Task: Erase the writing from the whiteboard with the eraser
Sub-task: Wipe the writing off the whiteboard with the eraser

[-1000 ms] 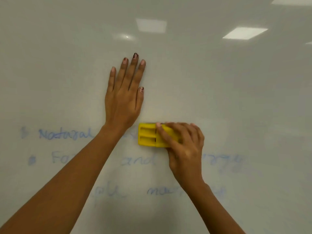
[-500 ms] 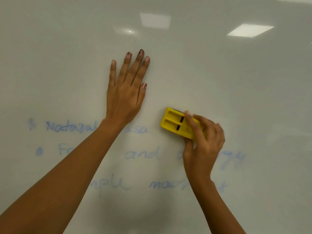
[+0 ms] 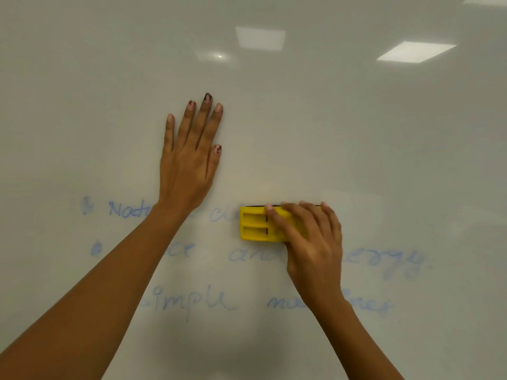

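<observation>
Right hand (image 3: 310,239), fingers curled over a yellow eraser (image 3: 255,224), grips it flat and level against the whiteboard (image 3: 356,133), on the top line of faint blue writing (image 3: 192,303). Left hand (image 3: 189,160) rests flat above that line, fingers straight, pointing up.

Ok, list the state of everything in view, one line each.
whiteboard, glossy, reflecting ceiling lights.
writing, three faint blue lines, partly smudged, not yet erased.
eraser, yellow, lying level across the top line, against the board.
left hand, flat on the board above the writing, fingers straight.
right hand, fingers curled over the eraser, gripping it.
</observation>
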